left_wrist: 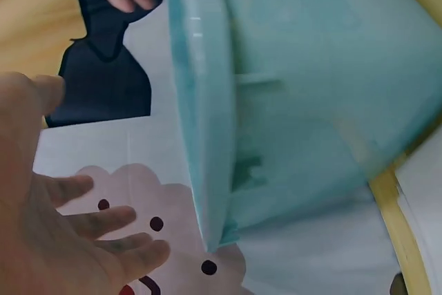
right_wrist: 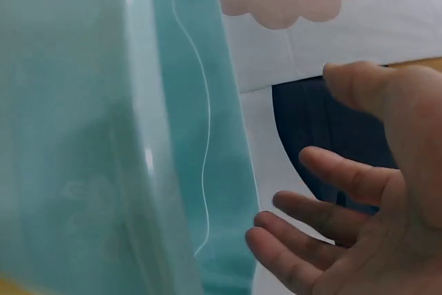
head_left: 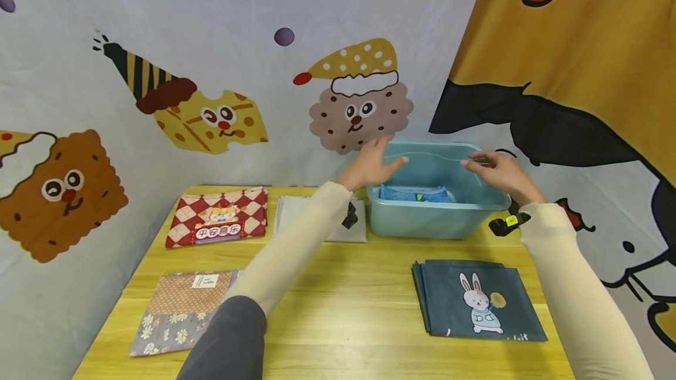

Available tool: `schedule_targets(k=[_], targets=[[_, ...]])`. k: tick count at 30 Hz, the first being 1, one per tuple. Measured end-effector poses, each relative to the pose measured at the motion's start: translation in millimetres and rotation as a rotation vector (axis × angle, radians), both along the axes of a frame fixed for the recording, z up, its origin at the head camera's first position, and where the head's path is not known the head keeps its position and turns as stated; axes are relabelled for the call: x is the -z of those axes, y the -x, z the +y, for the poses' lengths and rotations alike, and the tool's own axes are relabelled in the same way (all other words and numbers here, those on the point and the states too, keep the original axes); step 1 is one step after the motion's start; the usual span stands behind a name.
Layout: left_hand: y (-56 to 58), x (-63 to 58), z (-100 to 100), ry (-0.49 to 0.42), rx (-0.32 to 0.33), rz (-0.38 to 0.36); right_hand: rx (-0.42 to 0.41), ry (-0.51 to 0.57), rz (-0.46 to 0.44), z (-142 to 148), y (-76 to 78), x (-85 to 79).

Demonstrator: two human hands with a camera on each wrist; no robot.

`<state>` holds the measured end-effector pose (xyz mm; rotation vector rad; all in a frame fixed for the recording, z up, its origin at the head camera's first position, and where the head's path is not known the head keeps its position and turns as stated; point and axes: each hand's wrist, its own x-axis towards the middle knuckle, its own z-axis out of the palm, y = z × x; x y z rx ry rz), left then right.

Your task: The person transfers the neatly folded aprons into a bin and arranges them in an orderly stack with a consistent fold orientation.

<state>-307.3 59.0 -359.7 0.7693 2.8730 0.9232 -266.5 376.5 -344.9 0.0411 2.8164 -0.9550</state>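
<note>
A light teal plastic basin [head_left: 428,220] stands at the back right of the table. In it lies a blue folded cloth [head_left: 404,193] with a small yellow-green mark. My left hand [head_left: 372,164] is at the basin's left end, fingers spread and thumb reaching over the rim. At the right end, my right hand [head_left: 502,175] hovers by the rim with its fingers loosely extended. Both wrist views show the fingers apart from the basin wall [right_wrist: 90,136] and holding nothing. A thin white wavy line runs along the inner far wall.
On the table [head_left: 338,309] lie a red checked folded cloth [head_left: 216,216], a flowered brown-and-grey one [head_left: 179,304], a pale grey one [head_left: 296,210] partly behind my left arm, and a dark one with a rabbit [head_left: 454,304]. A printed curtain [head_left: 237,28] hangs behind.
</note>
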Motion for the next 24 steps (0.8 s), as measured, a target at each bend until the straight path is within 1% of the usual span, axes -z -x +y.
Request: schedule_targets(k=[5, 10, 14, 18, 24], targets=[[-9.0, 8.1, -8.4, 0.073, 0.027, 0.086, -0.014, -0.096, 0.056, -7.8, -6.8, 3.3], [-21.4, 12.7, -14.8, 0.134, 0.029, 0.158, -0.078, -0.17, 0.172, -13.1, -13.7, 8.0], [-30.0, 16.3, -18.6, 0.15, 0.034, 0.218, -0.12, -0.181, 0.255, -16.8, -19.1, 11.0], [-37.5, 22.1, -22.0, 0.159, 0.034, 0.288, -0.145, -0.181, 0.314, -20.0, -26.0, 14.2], [-48.7, 33.7, -26.4, 0.165, 0.048, 0.319, -0.172, -0.201, 0.383, -23.8, -39.0, 20.5]])
